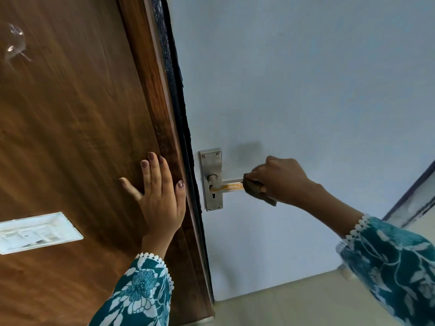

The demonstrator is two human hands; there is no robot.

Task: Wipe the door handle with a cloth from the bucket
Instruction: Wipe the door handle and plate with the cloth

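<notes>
Right hand (280, 178) clenched around dark cloth (257, 190), cloth pressed on outer end of lever door handle (227, 186). Handle horizontal, orange streak along bare section between cloth and pivot. Handle mounted on steel backplate (211, 178), near edge of pale blue door (306, 90). Left hand (160, 196) released, flat, fingers spread against brown wooden panel (70, 125). White plate (35, 232) fixed on panel, lower left of hand. Both sleeves teal floral.

Cloth (257, 191) (mostly inside the fist) hides the handle's (227, 186) tip.
</notes>
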